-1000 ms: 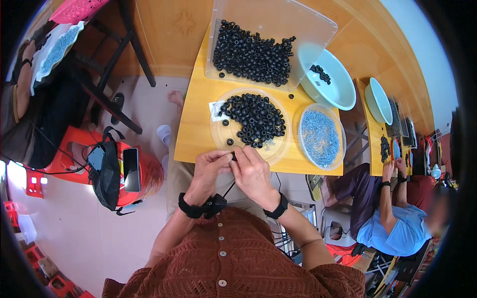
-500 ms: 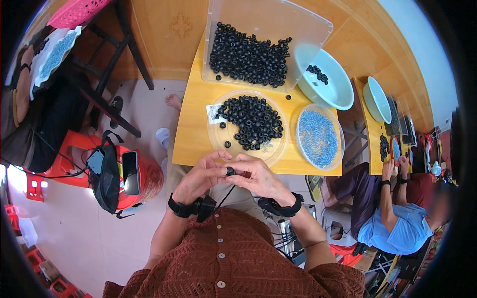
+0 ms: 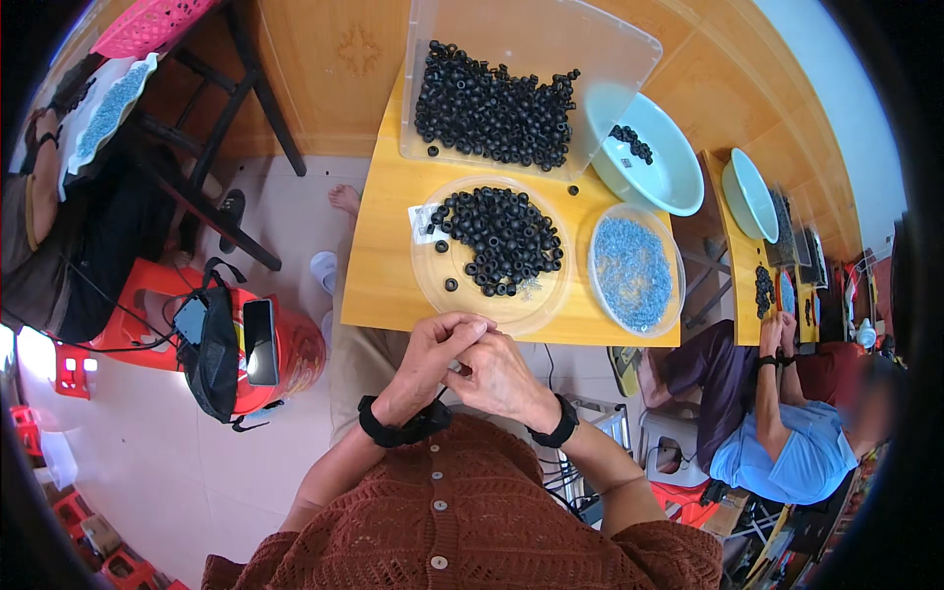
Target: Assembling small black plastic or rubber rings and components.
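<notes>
My left hand and my right hand are pressed together just below the near edge of the yellow table. Their fingertips pinch a small black ring that the fingers now mostly hide. A thin black cord hangs down between my wrists. Just beyond my hands stands a clear round plate holding a heap of black rings. Behind it is a clear rectangular tray with many more black rings.
To the right of the plate stands a clear dish of small blue pieces, behind it a pale blue bowl with a few rings. On my left is a red stool with a black bag and phone. A person in blue works at my right.
My hands have drawn back from the plate's edge toward my body and closed together; the black ring seen between my fingers earlier is now covered.
</notes>
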A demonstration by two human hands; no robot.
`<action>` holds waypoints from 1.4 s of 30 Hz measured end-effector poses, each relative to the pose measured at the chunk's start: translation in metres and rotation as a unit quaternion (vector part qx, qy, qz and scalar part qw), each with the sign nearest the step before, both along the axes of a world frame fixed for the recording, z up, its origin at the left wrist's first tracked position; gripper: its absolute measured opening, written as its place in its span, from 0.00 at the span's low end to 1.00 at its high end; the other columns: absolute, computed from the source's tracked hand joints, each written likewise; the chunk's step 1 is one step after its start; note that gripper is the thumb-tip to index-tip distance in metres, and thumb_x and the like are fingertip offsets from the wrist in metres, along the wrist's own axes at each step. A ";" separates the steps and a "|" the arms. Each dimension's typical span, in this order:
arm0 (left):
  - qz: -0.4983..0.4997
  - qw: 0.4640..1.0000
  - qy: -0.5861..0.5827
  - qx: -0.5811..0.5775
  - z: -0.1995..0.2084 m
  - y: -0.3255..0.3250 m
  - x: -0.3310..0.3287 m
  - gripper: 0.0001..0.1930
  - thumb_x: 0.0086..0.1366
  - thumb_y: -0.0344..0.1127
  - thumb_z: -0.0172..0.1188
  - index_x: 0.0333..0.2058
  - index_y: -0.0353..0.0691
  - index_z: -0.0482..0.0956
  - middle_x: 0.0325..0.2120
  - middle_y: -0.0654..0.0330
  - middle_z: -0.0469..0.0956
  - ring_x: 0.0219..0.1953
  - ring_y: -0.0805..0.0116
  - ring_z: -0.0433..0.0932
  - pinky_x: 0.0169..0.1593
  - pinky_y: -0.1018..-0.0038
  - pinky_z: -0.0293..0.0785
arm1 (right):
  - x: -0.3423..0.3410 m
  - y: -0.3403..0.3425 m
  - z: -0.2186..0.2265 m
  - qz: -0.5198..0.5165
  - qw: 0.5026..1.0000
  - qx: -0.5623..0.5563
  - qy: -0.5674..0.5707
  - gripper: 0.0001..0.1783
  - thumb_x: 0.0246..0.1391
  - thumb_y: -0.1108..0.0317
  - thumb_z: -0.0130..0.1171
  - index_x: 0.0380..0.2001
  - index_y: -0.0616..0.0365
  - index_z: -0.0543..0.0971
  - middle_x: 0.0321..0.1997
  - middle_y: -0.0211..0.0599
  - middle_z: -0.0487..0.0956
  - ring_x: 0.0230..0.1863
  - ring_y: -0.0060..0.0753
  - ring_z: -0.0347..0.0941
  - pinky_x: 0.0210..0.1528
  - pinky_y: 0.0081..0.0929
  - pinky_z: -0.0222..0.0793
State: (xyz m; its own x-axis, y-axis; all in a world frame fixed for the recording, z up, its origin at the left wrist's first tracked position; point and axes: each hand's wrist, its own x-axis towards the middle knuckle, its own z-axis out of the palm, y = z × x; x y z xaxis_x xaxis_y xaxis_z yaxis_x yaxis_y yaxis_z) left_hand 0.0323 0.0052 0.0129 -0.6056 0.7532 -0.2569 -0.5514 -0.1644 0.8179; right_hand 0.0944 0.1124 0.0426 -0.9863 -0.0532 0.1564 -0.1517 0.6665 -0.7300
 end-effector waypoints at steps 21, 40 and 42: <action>0.106 0.994 -0.002 -0.024 -0.005 -0.008 -0.003 0.15 0.64 0.38 0.50 0.44 0.35 0.73 0.40 0.56 0.76 0.45 0.69 0.74 0.48 0.76 0.68 | -0.003 0.078 0.010 -0.155 0.988 0.001 -0.027 0.11 0.40 0.71 0.61 0.31 0.59 0.78 0.18 0.30 0.69 0.19 0.21 0.63 0.21 0.21 0.58; 0.121 0.991 -0.061 0.003 -0.016 -0.031 -0.016 0.10 0.62 0.36 0.54 0.36 0.35 0.76 0.31 0.61 0.77 0.34 0.76 0.75 0.42 0.79 0.71 | -0.005 0.113 -0.020 -0.259 0.962 0.075 -0.048 0.05 0.37 0.76 0.58 0.23 0.59 0.80 0.24 0.41 0.78 0.23 0.38 0.75 0.28 0.29 0.70; 0.119 0.991 -0.059 -0.001 -0.017 -0.031 -0.016 0.10 0.62 0.34 0.52 0.36 0.34 0.75 0.32 0.60 0.77 0.34 0.75 0.76 0.42 0.79 0.72 | 0.004 0.102 -0.035 -0.285 0.951 0.104 -0.057 0.04 0.37 0.74 0.60 0.22 0.58 0.80 0.23 0.39 0.77 0.23 0.38 0.73 0.28 0.31 0.68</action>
State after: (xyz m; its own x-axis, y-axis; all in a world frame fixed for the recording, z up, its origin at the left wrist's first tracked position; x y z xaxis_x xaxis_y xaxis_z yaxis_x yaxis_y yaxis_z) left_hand 0.0161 -0.0256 -0.0045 -0.7320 0.5910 -0.3388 -0.5892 -0.2995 0.7504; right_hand 0.0986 0.2143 0.0077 -0.8739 0.4773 0.0921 0.3495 0.7486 -0.5635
